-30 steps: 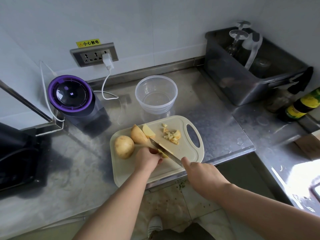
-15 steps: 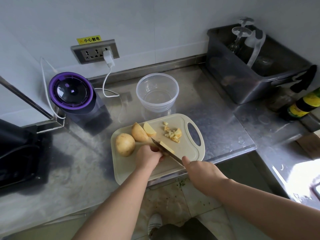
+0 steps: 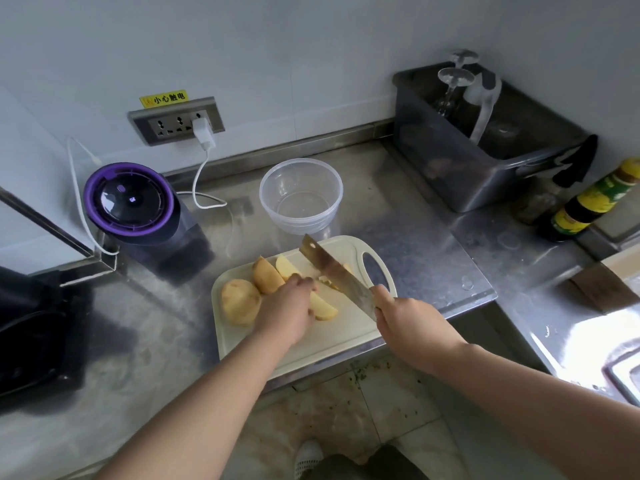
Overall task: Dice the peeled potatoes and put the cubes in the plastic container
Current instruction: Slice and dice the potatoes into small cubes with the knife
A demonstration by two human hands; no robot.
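Note:
A cream cutting board (image 3: pixel 325 341) lies at the counter's front edge. On it sit a whole potato (image 3: pixel 240 301), a potato half (image 3: pixel 265 276), a wedge behind it (image 3: pixel 286 266) and a long wedge (image 3: pixel 323 308). My left hand (image 3: pixel 285 308) rests on the long wedge, fingers curled over its far end. My right hand (image 3: pixel 407 323) grips the handle of a cleaver (image 3: pixel 334 271), whose blade is lifted and tilted flat over the small cubes (image 3: pixel 325 280), hiding most of them. The clear plastic container (image 3: pixel 300 195) stands behind the board with nothing visible inside.
A purple-lidded appliance (image 3: pixel 130 202) stands left, its white cable (image 3: pixel 204 181) plugged into the wall socket. A dark bin (image 3: pixel 478 161) holding glasses sits at the back right, with a sauce bottle (image 3: pixel 588 206) beside it. Tiled floor and a shoe show below the counter edge.
The cleaver rose from its cutting position on the wedge and now lies tilted over the cube pile. My left hand shifted slightly forward along the wedge.

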